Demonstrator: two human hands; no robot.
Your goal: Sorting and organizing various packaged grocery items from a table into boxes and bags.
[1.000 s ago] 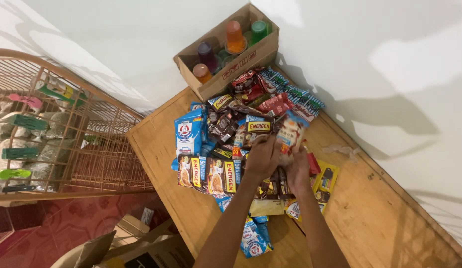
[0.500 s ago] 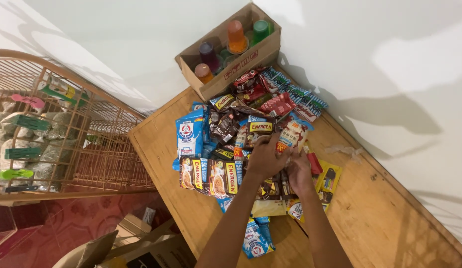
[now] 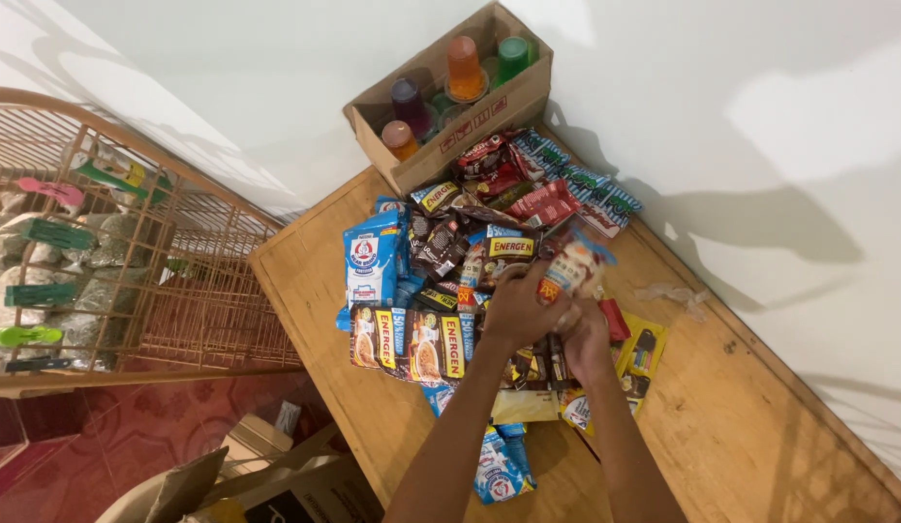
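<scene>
Barely anything's shifted since a second ago, both hands, left hand (image 3: pixel 518 312) and right hand (image 3: pixel 586 334), still bunched together gripping 1 colourful snack packet (image 3: pixel 569 271) just above the pile of sachets (image 3: pixel 441 291) on the desk (image 3: pixel 305 261).

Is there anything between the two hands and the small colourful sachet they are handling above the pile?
Nothing visible. The left hand and right hand meet directly at the small orange-and-white plastic sachet, gripping its lower end. The other packets lie underneath on the wooden table, not between.
</scene>
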